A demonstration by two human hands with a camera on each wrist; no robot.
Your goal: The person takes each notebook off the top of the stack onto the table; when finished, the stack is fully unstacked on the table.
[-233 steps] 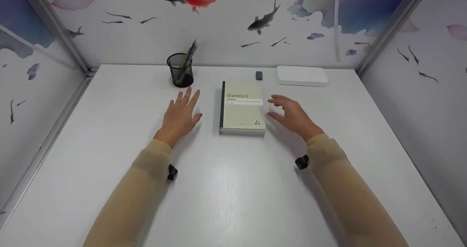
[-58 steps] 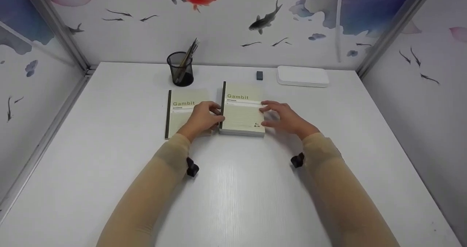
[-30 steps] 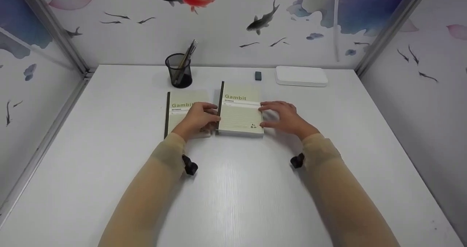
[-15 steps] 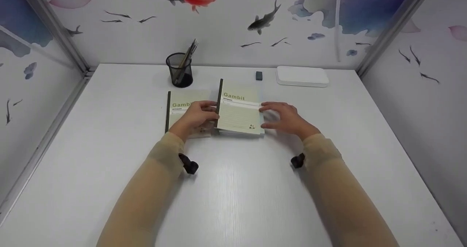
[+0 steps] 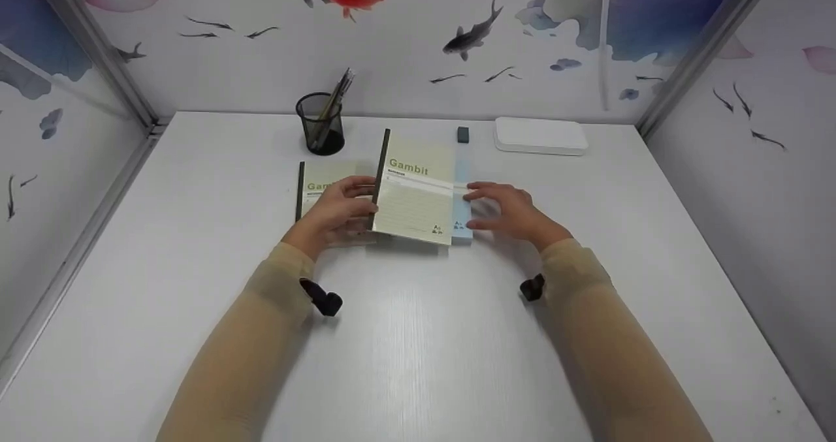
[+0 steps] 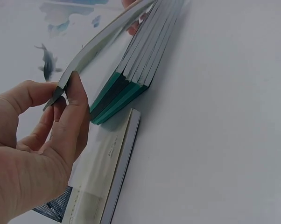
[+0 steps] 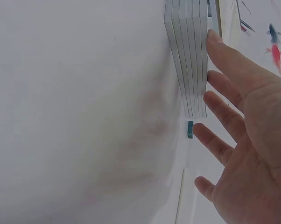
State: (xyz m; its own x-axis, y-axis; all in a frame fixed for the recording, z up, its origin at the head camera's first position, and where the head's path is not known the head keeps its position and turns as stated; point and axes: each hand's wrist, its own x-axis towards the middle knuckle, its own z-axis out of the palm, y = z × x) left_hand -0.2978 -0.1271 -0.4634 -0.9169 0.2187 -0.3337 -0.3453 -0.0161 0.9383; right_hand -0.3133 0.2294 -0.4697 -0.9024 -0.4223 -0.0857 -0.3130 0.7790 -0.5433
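My left hand (image 5: 330, 212) pinches the dark spine of a pale yellow-green "Gambit" notebook (image 5: 413, 200) between thumb and fingers. In the left wrist view this notebook (image 6: 101, 42) bows upward, its spine side raised off the stack of notebooks (image 6: 143, 56) with green spines. A light blue notebook (image 5: 463, 232) shows on top of that stack, under the held one. My right hand (image 5: 509, 210) has its fingertips along the stack's right edge, fingers spread and fairly straight in the right wrist view. Another yellow-green notebook (image 5: 309, 175) lies flat on the table, partly hidden behind my left hand.
A black mesh pen cup (image 5: 321, 125) with several pens stands at the back left. A small dark eraser-like block (image 5: 463, 134) and a white flat case (image 5: 541, 136) lie along the back edge. Fish-patterned panels (image 5: 418, 50) enclose the white table (image 5: 418, 337).
One yellow-green notebook has come off the stack to its left. A second has since been lifted by its spine and shifted left, uncovering the blue one. The right hand stays at the stack's edge.
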